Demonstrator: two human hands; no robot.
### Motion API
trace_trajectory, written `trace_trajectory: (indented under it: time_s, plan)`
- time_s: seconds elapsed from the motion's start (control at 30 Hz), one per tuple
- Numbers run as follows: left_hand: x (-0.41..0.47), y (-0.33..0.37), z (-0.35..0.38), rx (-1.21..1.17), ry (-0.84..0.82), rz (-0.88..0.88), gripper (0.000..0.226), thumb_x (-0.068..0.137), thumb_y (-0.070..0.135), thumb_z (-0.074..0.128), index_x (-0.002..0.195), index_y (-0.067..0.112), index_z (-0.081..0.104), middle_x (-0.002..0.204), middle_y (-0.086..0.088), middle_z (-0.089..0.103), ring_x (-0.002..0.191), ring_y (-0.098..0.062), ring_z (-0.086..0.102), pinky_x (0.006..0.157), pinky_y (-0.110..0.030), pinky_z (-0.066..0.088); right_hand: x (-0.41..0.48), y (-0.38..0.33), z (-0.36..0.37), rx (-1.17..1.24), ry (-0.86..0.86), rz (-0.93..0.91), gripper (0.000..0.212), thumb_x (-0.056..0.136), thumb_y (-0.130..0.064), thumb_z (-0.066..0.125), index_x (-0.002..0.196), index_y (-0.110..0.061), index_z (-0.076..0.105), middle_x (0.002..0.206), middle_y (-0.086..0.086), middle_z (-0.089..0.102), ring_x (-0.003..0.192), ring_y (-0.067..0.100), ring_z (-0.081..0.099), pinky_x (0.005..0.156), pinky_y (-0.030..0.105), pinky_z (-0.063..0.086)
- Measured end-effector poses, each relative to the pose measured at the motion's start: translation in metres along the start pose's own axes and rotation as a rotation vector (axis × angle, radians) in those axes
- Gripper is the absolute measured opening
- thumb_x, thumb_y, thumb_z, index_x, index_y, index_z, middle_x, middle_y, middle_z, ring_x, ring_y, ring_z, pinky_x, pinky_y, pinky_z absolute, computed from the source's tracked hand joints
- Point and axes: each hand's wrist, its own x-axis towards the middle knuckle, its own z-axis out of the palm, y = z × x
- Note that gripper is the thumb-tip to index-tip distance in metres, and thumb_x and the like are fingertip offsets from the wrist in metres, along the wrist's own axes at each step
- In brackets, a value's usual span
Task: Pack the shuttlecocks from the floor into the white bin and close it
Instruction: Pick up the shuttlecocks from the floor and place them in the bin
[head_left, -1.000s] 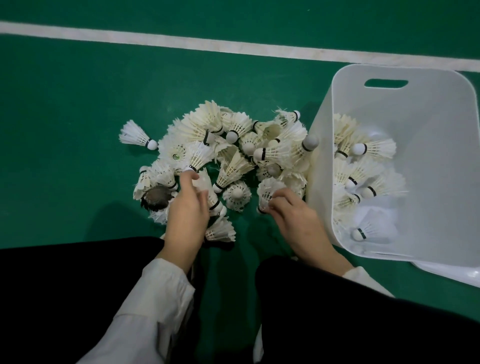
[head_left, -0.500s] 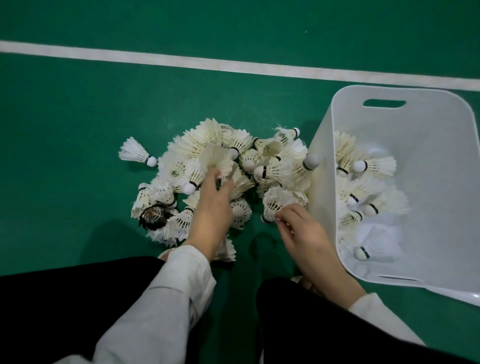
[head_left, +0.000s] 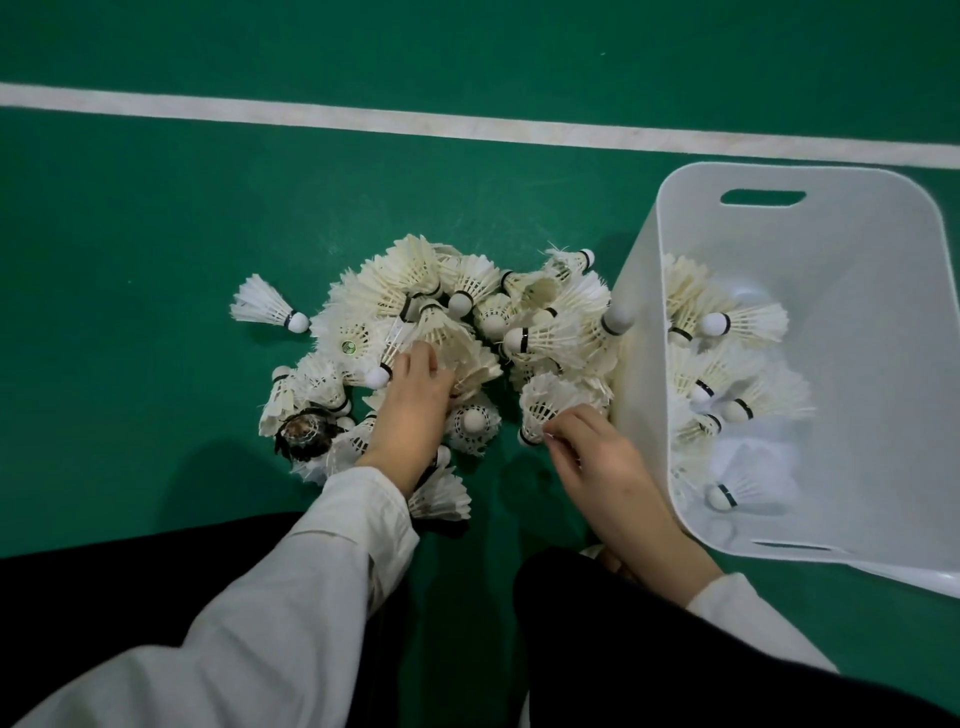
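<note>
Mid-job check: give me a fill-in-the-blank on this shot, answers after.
The white bin is to the ____ of the shuttlecock pile. The line across the green floor is ____. The one dark shuttlecock lies to the ____ of the left hand. Answers: right; white; left.

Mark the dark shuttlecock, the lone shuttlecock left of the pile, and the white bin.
dark shuttlecock (head_left: 304, 435): head view, its skirt
lone shuttlecock (head_left: 260, 306): head view, its feathers
white bin (head_left: 810, 249): head view, far wall under the handle slot
</note>
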Motion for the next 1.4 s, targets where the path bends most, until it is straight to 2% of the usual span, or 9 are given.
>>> trace_trajectory:
  time_s: [0.1, 0.23, 0.37, 0.47, 0.6, 0.73, 0.9, 1.13, 1.4]
  plan:
    - [-0.002, -0.006, -0.004, -0.084, 0.009, 0.012, 0.022, 0.078, -0.004, 0.063, 0.095, 0.006, 0.053, 0.108, -0.009, 0.039, 0.095, -0.02, 0.036, 0.078, -0.033, 0.048, 0.003, -0.004, -0.001, -0.016, -0.008, 0.041, 0.016, 0.089, -0.008, 0.055, 0.104, -0.007, 0.061, 0.093, 0.008, 0.063, 0.082, 0.025, 0.061, 0.074, 0.024, 0.043]
    - [-0.019, -0.01, -0.022, -0.324, 0.089, -0.041, 0.003, 0.089, 0.009, 0.055, 0.09, 0.006, 0.055, 0.101, 0.001, 0.037, 0.081, 0.001, 0.032, 0.074, -0.011, 0.04, 0.011, -0.009, 0.002, -0.086, -0.16, 0.137, 0.045, 0.093, -0.017, 0.047, 0.136, -0.016, 0.034, 0.087, 0.006, 0.063, 0.077, 0.024, 0.058, 0.067, 0.034, 0.045]
    - [-0.043, -0.002, -0.034, -0.374, 0.057, 0.067, 0.004, 0.086, 0.006, 0.06, 0.083, 0.008, 0.058, 0.105, -0.007, 0.043, 0.095, -0.013, 0.04, 0.085, -0.024, 0.046, 0.025, -0.018, 0.004, -0.099, -0.209, 0.101, 0.056, 0.093, -0.024, 0.046, 0.142, -0.02, 0.019, 0.088, 0.006, 0.063, 0.074, 0.026, 0.059, 0.068, 0.038, 0.049]
    - [-0.05, 0.002, -0.033, -0.356, -0.02, 0.062, 0.01, 0.089, 0.011, 0.054, 0.092, 0.009, 0.063, 0.111, -0.013, 0.049, 0.1, -0.023, 0.046, 0.081, -0.028, 0.041, 0.037, -0.023, -0.002, -0.093, -0.272, 0.089, 0.053, 0.095, -0.029, 0.044, 0.143, -0.028, 0.021, 0.096, 0.007, 0.062, 0.086, 0.027, 0.06, 0.075, 0.037, 0.047]
    - [-0.053, -0.001, -0.03, -0.378, 0.039, 0.137, 0.009, 0.082, 0.002, 0.064, 0.084, 0.01, 0.059, 0.099, -0.001, 0.043, 0.091, 0.004, 0.042, 0.072, -0.019, 0.035, 0.042, -0.026, -0.008, -0.111, -0.326, 0.091, 0.033, 0.095, -0.026, 0.045, 0.127, -0.021, 0.043, 0.099, 0.01, 0.066, 0.091, 0.03, 0.06, 0.075, 0.036, 0.044]
    - [-0.053, -0.003, -0.034, -0.393, 0.095, 0.164, 0.018, 0.077, -0.003, 0.068, 0.079, 0.008, 0.054, 0.094, 0.004, 0.035, 0.083, 0.0, 0.03, 0.072, -0.006, 0.037, 0.043, -0.03, -0.016, -0.107, -0.228, 0.065, 0.017, 0.093, -0.025, 0.048, 0.104, -0.015, 0.057, 0.097, 0.006, 0.065, 0.087, 0.025, 0.057, 0.066, 0.031, 0.034]
    - [-0.052, -0.012, -0.045, -0.393, 0.137, 0.073, 0.011, 0.079, 0.006, 0.069, 0.078, 0.007, 0.058, 0.094, 0.003, 0.041, 0.083, -0.003, 0.041, 0.079, -0.008, 0.036, 0.042, -0.033, -0.028, -0.061, -0.086, 0.042, 0.015, 0.092, -0.029, 0.051, 0.091, -0.015, 0.056, 0.079, -0.003, 0.056, 0.071, 0.017, 0.05, 0.062, 0.029, 0.033]
    - [-0.04, -0.006, -0.073, -0.514, 0.15, -0.05, 0.01, 0.081, 0.018, 0.067, 0.078, 0.016, 0.058, 0.091, 0.008, 0.042, 0.092, -0.018, 0.049, 0.084, -0.032, 0.044, 0.043, -0.057, -0.068, 0.093, 0.137, 0.01, 0.011, 0.091, -0.022, 0.054, 0.093, -0.013, 0.06, 0.078, -0.003, 0.055, 0.072, 0.015, 0.051, 0.063, 0.03, 0.04]
    - [-0.015, 0.065, -0.13, -0.609, 0.204, 0.116, 0.008, 0.084, 0.02, 0.064, 0.081, 0.018, 0.057, 0.094, 0.007, 0.043, 0.092, -0.014, 0.047, 0.083, -0.021, 0.037, 0.008, -0.017, -0.174, 0.043, 0.579, 0.214, 0.004, 0.089, -0.02, 0.057, 0.087, -0.023, 0.055, 0.083, 0.001, 0.052, 0.072, 0.016, 0.049, 0.067, 0.029, 0.04]
